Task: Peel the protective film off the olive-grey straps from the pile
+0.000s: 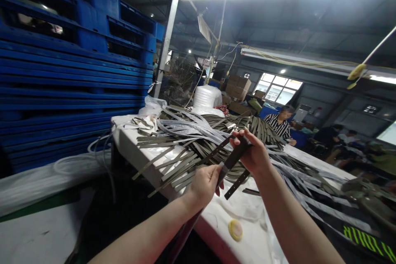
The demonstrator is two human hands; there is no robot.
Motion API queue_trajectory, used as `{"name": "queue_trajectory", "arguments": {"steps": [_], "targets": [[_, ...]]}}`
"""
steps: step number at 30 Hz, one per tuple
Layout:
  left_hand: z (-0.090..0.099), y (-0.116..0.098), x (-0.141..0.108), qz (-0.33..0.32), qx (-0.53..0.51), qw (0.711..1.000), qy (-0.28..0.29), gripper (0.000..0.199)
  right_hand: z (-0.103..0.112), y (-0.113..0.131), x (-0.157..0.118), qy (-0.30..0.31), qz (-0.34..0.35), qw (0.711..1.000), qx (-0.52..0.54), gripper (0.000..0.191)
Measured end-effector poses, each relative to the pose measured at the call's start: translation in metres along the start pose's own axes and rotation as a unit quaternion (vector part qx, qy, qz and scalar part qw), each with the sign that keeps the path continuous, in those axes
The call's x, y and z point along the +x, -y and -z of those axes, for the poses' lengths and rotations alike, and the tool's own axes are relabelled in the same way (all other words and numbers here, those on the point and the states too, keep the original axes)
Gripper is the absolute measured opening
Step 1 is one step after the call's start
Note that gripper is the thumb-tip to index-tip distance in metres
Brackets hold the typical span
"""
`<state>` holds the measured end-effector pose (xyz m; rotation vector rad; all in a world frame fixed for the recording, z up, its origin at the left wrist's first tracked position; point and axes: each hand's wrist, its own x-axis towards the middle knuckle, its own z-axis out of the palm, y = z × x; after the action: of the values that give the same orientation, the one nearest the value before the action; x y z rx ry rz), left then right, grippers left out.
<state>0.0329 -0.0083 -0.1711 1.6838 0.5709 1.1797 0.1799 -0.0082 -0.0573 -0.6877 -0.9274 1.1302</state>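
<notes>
A dark belt [234, 157] stretches between my hands above the table. My left hand [204, 182] is closed round its lower part, and the belt runs on down below that hand toward my body. Higher up, my right hand [254, 153] grips the upper part between thumb and fingers. Below the right hand a belt end with punched holes [236, 185] sticks out; whether it belongs to the held belt I cannot tell. Small shiny metal [232, 126] shows just beyond the right fingers. Behind both hands lies a heap of olive-brown belts [188, 161], some in clear plastic sleeves [198, 128].
A yellow tape roll [235, 230] lies on the white table [216, 218] near me. Blue pallets [74, 70] are stacked at left. A white wrapped roll [206, 98] stands behind the heap. A person in a striped top [276, 123] sits across the table.
</notes>
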Motion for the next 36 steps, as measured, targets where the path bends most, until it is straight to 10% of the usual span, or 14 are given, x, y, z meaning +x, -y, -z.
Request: {"name": "queue_trajectory", "arguments": {"steps": [12, 23, 36], "targets": [[0.005, -0.036, 0.027, -0.008, -0.102, 0.995, -0.016, 0.060, -0.014, -0.018, -0.013, 0.098, -0.074, 0.972, -0.200, 0.053], [0.002, -0.007, 0.017, 0.011, -0.062, 0.998, -0.014, 0.060, -0.007, 0.035, 0.022, 0.088, 0.006, 0.996, -0.029, 0.021], [0.006, -0.030, 0.037, -0.019, -0.090, 0.994, -0.057, 0.058, -0.012, -0.016, -0.002, 0.202, -0.113, 0.950, -0.209, 0.036]]}}
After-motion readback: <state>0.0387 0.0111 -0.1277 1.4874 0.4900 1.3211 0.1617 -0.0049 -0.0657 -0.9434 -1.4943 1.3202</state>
